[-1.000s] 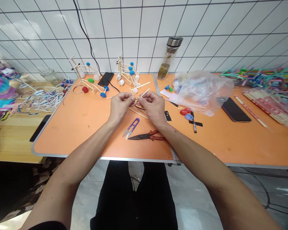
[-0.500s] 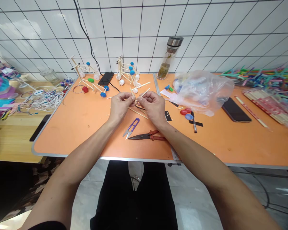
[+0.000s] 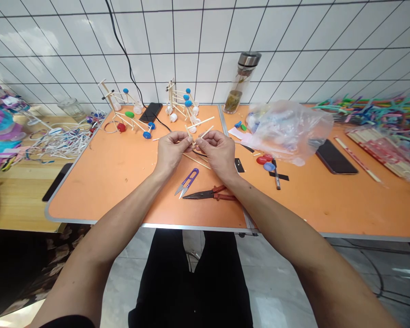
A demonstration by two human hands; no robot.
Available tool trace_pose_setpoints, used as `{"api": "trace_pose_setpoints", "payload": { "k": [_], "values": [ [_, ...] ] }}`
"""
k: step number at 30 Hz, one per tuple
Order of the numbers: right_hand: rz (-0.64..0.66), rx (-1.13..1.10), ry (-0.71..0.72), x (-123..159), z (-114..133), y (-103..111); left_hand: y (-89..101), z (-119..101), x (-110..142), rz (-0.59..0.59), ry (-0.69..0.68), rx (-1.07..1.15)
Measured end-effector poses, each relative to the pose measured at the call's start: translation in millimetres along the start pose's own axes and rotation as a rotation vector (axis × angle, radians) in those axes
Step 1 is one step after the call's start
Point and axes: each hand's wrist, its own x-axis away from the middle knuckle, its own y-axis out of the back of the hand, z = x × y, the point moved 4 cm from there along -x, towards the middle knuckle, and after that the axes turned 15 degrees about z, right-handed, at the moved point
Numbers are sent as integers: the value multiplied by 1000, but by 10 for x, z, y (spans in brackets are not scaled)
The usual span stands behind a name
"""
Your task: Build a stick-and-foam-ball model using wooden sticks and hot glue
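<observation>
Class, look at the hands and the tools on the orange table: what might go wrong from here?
1. The left hand and right hand pinch thin sticks, which could snap or slip if pressed hard.
2. The snips lie open below the hands; a lowered hand might get pricked.
3. The right forearm partly covers the handles of the pliers and may knock them.

Two thin, pale wooden sticks (image 3: pixel 207 131) are slanting upward and apart, lower ends converging between left hand (image 3: pixel 170 150) and right hand (image 3: pixel 219 149).
</observation>
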Motion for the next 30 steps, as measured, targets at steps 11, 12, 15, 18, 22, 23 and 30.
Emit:
{"api": "trace_pose_setpoints", "payload": {
  "k": [11,12,15,18,22,23,30],
  "values": [
    [1,-44,15,-7,1,-7,0,13,-11,2,-2,16],
    [2,-38,6,-6,0,-6,-1,13,-11,5,-5,20],
    [1,-30,1,-3,2,-1,0,16,-9,8,-2,15],
    [1,-25,2,-2,-3,4,1,18,-6,2,11,3],
    [11,-11,-2,-5,-12,7,-1,12,-5,-7,25,3],
    [12,-15,1,-6,-12,6,-2,10,-5,-7,26,4],
    [-8,-53,9,-9,-17,-1,-3,4,-2,-5,20,15]
  ]
}}
